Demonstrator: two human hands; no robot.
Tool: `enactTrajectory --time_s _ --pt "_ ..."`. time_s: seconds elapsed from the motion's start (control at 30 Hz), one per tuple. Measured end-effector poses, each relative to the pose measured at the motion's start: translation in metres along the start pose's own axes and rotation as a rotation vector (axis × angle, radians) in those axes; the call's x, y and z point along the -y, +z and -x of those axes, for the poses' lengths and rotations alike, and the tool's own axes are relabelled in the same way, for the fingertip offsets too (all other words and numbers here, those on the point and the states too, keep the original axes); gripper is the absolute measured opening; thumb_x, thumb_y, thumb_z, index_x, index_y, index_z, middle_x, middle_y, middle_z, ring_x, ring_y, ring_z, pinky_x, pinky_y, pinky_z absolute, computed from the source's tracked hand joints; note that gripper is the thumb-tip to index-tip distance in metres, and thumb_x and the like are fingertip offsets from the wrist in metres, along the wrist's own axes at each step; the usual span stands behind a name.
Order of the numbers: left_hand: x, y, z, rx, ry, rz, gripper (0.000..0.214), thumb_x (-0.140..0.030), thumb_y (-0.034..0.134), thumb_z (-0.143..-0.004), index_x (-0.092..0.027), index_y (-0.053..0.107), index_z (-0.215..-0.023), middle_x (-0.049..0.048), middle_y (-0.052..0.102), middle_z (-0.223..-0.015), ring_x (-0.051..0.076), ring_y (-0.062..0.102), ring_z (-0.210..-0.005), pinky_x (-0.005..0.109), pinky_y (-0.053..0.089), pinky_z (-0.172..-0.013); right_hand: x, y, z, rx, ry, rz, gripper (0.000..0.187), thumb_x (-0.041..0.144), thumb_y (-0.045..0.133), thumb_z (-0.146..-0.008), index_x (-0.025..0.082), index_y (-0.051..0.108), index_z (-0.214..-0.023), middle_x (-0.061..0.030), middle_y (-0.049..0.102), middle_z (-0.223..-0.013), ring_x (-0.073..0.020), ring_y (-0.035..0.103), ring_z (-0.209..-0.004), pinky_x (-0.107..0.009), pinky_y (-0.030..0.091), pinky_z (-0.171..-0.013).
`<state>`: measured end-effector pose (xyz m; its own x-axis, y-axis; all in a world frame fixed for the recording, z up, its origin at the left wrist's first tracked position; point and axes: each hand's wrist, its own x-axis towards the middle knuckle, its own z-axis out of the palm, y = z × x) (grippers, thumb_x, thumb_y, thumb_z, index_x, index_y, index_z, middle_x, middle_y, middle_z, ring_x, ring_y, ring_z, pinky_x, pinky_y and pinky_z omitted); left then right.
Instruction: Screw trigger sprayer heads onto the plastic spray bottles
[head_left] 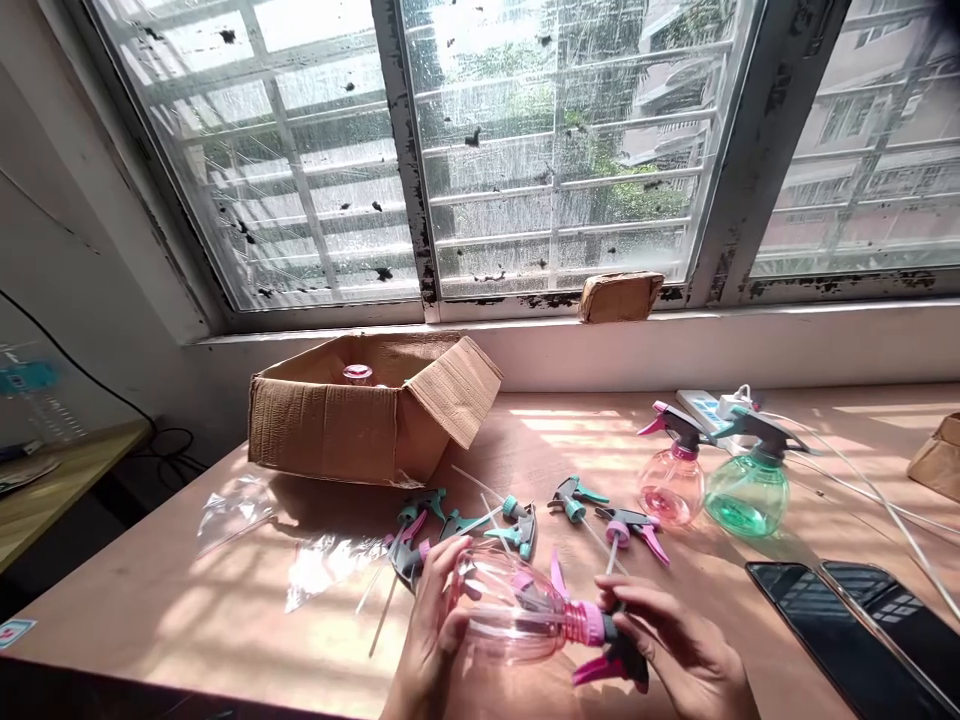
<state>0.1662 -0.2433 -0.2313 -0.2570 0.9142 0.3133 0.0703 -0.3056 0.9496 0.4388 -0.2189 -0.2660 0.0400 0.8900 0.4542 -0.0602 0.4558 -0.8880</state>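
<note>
A clear pink spray bottle [506,635] lies on its side in the air over the front of the table. My left hand [433,615] is wrapped round its rounded base. At the neck, my right hand [679,640] grips the black and pink spray head [619,655], which sits on the mouth with its dip tube running inside the bottle. Just behind the bottle lie several loose spray heads, among them a teal one [517,525] and a pink one [626,530], with thin white tubes.
A filled pink spray bottle [670,480] and a green one [750,490] stand at right. An open cardboard box [322,430] is at back left, plastic bags [337,565] in front. Two phones [832,630] lie at right near a power strip [705,408] and cables.
</note>
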Motion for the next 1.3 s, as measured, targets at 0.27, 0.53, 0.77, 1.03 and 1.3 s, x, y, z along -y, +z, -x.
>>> enactTrajectory --time_s 0.27,0.53,0.77,1.03,1.3 --pt "0.027 0.006 0.01 0.041 0.003 0.133 0.071 -0.074 0.076 -0.086 -0.032 0.07 -0.142 0.0106 0.061 -0.149 0.038 0.058 -0.14 0.043 0.051 -0.117 -0.001 0.025 0.003 -0.155 0.263 -0.251 0.033 0.051 0.088 -0.089 0.029 0.085 -0.114 -0.0125 0.084 -0.128 -0.0343 0.082 -0.113 -0.041 0.072 -0.093" --pt "0.032 0.003 0.003 -0.017 -0.067 0.106 0.064 -0.069 0.071 -0.092 -0.026 0.07 -0.139 0.0144 0.062 -0.15 0.041 0.052 -0.149 0.048 0.048 -0.121 -0.014 0.026 0.014 0.037 0.295 -0.122 0.065 0.062 0.081 -0.091 0.036 0.064 -0.147 -0.0122 0.073 -0.147 -0.0224 0.08 -0.084 -0.036 0.071 -0.086" --pt "0.02 0.002 -0.001 0.014 -0.076 0.124 0.064 -0.068 0.075 -0.089 -0.03 0.072 -0.14 0.0115 0.067 -0.152 0.041 0.056 -0.148 0.049 0.049 -0.121 -0.017 0.029 0.02 -0.085 0.43 -0.258 0.066 0.059 0.1 -0.069 0.032 0.073 -0.122 -0.0069 0.079 -0.11 -0.0277 0.077 -0.095 -0.033 0.07 -0.072" --pt "0.022 -0.001 0.002 0.138 -0.057 0.161 0.074 -0.067 0.079 -0.087 -0.03 0.066 -0.149 0.0131 0.058 -0.165 0.044 0.048 -0.155 0.053 0.045 -0.126 -0.008 0.023 0.019 -0.054 0.408 -0.203 0.064 0.063 0.094 -0.076 0.029 0.075 -0.126 -0.0006 0.076 -0.086 -0.0187 0.07 -0.074 -0.027 0.058 -0.071" --pt "0.045 -0.001 0.007 0.267 0.077 0.16 0.071 -0.057 0.078 -0.093 -0.044 0.054 -0.159 0.0037 0.04 -0.178 0.038 0.03 -0.167 0.055 0.025 -0.136 0.005 0.025 0.002 -0.042 0.48 -0.213 0.067 0.073 0.085 -0.082 0.024 0.071 -0.126 0.0076 0.059 -0.061 -0.0128 0.055 -0.054 -0.024 0.043 -0.056"
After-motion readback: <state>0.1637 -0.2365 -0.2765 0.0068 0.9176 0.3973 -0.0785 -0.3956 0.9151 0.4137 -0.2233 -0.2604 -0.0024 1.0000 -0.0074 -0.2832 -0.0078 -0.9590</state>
